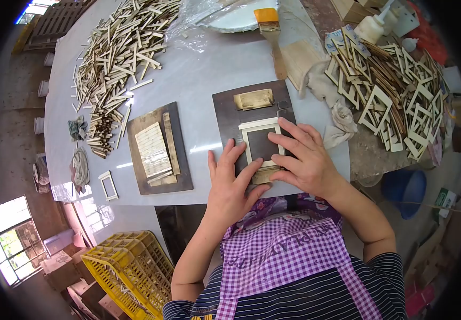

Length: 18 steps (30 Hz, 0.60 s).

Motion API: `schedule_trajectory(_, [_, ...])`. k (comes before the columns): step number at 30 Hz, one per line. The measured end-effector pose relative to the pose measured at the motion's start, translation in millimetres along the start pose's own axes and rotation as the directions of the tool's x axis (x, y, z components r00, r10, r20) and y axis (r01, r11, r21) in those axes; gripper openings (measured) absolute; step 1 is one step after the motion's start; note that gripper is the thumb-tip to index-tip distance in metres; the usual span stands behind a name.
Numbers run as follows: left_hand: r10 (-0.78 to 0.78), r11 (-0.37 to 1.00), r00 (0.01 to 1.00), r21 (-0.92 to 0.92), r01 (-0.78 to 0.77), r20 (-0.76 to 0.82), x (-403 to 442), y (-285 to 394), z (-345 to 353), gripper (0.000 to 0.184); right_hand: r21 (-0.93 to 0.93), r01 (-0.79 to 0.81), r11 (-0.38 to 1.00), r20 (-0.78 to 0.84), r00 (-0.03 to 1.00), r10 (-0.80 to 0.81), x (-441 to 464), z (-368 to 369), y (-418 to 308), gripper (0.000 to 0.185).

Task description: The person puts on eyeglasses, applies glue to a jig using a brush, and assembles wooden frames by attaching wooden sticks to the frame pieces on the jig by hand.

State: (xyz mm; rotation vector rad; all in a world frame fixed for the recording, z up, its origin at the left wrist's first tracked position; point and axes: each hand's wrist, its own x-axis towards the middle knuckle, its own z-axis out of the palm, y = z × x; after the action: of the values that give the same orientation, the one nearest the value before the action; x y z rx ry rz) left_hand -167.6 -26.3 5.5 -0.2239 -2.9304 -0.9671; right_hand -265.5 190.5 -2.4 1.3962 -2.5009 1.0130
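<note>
1. Here we are at the pale rectangular frame [245,148], lying flat on a dark board [227,114] at the near edge of the tabletop [196,72], right between the two hands.
2. The left hand [229,180] is at the frame's lower left, its fingers spread apart, the index fingertip at the bottom rail and the thumb reaching in below it.
3. Over on the other side, the right hand [308,160] has its fingers apart too, fingertips along the frame's right side, thumb tip near the lower corner.
4. On that same board, a wooden block [253,100] sits beyond the frame.
5. Left of it, a second dark board [137,140] carries a row of pale strips [153,149], slightly fanned.
6. A small frame [108,185] lies near the table's edge, farther left.
7. Up top, loose sticks [121,58] heap at the left, and a brush [273,45] with an orange-and-wood handle lies beyond the frame.
8. At the right, there's a tangled pile of frames [385,96], with a crumpled cloth [341,121] beside it.
</note>
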Motion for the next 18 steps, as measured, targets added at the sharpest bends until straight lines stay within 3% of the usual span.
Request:
schedule_trajectory(3, [-0.018,1.000,1.000,0.011,0.018,-0.004,-3,0,-4,0.064,-0.004,-0.006,1.000,-0.003,1.000,0.006,1,-1,-3,0.041])
schedule_trajectory(7, [-0.039,0.998,0.980,0.047,0.049,-0.193,-21,-14,-21,0.063,-0.015,-0.032,0.999,-0.016,0.999,0.032,2,-1,-14,0.039])
schedule_trajectory(9, [-0.214,0.971,0.882,0.010,0.241,-0.419,-37,-28,-35,0.054,-0.016,-0.045,0.999,-0.038,0.998,0.044,7,3,-24,0.037])
schedule_trajectory(10, [-0.222,0.967,0.874,0.020,0.255,-0.432,-45,-37,-43,0.054,-0.003,-0.026,1.000,-0.038,0.999,0.026,10,7,-31,0.037])
schedule_trajectory(13, [-0.309,0.884,0.692,0.071,0.462,-0.652,-72,-65,-67,0.043,0.075,0.046,0.996,0.005,0.999,-0.047,23,23,-53,0.035])
schedule_trajectory(14, [-0.311,0.875,0.679,0.077,0.477,-0.665,-78,-69,-74,0.043,0.089,0.067,0.994,0.005,0.998,-0.067,29,31,-59,0.035])
schedule_trajectory(17, [-0.603,0.723,0.597,-0.046,0.689,-0.530,-90,-82,-88,0.033,0.207,0.104,0.973,0.097,0.987,-0.126,47,56,-78,0.036])
schedule_trajectory(18, [-0.605,0.718,0.586,-0.052,0.694,-0.539,-91,-86,-89,0.033,0.210,0.117,0.971,0.099,0.985,-0.140,53,65,-83,0.036])
